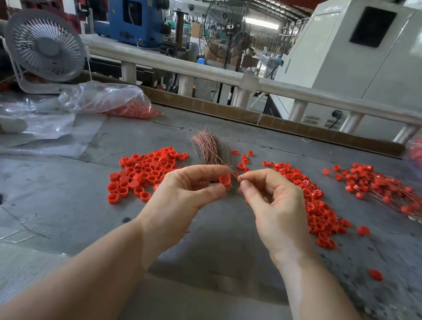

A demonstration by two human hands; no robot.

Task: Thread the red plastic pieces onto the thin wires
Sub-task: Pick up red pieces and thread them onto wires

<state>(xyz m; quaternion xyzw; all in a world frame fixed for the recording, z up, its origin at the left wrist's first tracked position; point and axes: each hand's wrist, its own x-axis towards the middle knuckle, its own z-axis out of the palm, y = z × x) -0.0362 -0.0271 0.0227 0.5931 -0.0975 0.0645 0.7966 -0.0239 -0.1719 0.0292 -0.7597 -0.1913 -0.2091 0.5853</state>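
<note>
Two hands, one cap, one wire above the table (193,250)
Left hand (187,191) pinches a red cap (224,179); right hand (271,201) pinches a thin wire (237,177) beside it, three red heaps and one wire bundle (207,146) behind.

Left grip (188,186), right grip (272,194) pinched, facing.

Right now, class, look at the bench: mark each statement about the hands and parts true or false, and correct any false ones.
1. The left hand pinches a red cap. True.
2. The right hand holds scissors. False: its fingers pinch a thin wire.
3. The wire bundle lies behind the hands. True.
4. The desk fan stands at the right. False: it stands at the far left.
</note>
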